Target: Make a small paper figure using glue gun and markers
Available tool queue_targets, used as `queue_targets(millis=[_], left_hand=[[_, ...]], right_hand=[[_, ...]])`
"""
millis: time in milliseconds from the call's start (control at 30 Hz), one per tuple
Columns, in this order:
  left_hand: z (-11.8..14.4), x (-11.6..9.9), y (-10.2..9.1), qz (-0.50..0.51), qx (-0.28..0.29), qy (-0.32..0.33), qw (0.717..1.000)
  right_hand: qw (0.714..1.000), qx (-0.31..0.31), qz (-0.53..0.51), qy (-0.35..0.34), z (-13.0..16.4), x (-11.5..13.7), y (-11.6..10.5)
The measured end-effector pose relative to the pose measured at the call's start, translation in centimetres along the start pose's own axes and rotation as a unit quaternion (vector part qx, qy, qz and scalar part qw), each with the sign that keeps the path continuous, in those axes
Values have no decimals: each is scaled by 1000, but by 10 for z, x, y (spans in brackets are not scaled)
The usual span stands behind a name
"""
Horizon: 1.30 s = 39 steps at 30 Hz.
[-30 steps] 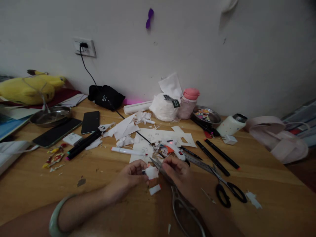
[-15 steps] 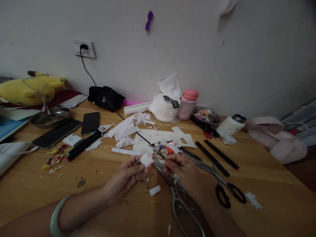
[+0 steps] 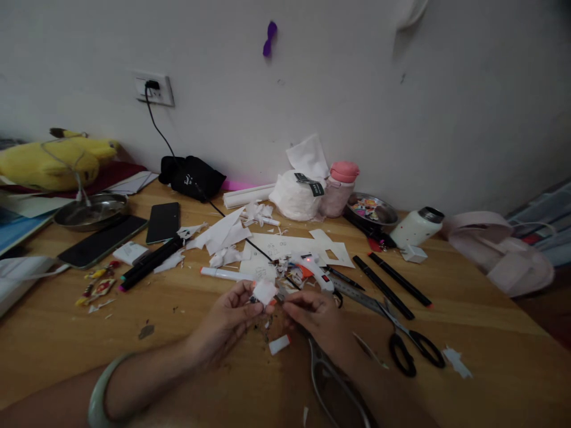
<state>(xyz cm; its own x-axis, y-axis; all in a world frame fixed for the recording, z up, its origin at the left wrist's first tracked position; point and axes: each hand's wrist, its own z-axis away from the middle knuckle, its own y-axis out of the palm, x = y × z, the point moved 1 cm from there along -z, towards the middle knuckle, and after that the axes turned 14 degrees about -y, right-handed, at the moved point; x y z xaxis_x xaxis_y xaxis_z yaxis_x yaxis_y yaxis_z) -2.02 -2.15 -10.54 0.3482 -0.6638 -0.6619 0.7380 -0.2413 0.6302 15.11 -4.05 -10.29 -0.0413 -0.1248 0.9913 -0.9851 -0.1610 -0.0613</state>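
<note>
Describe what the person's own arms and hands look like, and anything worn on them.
Both forearms are bare, with no sleeves in view. The left hand has a pale green bangle around its wrist, smooth and rounded. The right hand shows no ring, watch or glove; its wrist is partly hidden low in the frame.

Bare forearms without sleeves, and a pale green bangle (image 3: 99, 395) circles the left wrist.

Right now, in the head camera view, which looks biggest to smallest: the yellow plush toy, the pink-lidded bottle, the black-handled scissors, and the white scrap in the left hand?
1. Yellow plush toy
2. Black-handled scissors, though nearer the camera
3. Pink-lidded bottle, not far behind
4. White scrap, pinched in the left hand
</note>
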Motion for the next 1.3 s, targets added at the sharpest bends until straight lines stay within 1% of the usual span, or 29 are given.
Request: queue_targets(millis=[100,167,300,400,500,633,700,833,967,1067,1133,1300], left_hand=[[2,0,2,-13,6,-5,1000],[3,-1,3,-16,7,-7,1000],[2,0,5,-14,9,-11,1000],[2,3,5,-13,19,-11,1000],[3,5,6,-23,37,-20,999],[4,4,9,-26,41,-38,998],[5,3,10,-36,50,-47,997],[4,4,9,-78,68,-64,993],[2,5,3,-143,37,-79,986],[1,4,1,-185,8,-80,979],[1,4,0,-201,-7,-76,977],[0,3,0,-224,-12,-68,972]], right_hand=[[1000,19,-14,6,1,0,5],[1000,5,-16,0,2,1,6],[998,-24,51,-39,2,4,4],[995,-21,70,-63,2,6,2],[997,-9,57,-58,3,9,3],[995,0,66,-70,3,17,4],[996,10,64,-60,3,18,5],[999,31,25,-14,3,13,7],[998,39,38,-24,3,9,10],[998,47,43,-11,4,8,12],[998,42,54,-11,5,8,12],[998,30,62,-6,6,5,12]])
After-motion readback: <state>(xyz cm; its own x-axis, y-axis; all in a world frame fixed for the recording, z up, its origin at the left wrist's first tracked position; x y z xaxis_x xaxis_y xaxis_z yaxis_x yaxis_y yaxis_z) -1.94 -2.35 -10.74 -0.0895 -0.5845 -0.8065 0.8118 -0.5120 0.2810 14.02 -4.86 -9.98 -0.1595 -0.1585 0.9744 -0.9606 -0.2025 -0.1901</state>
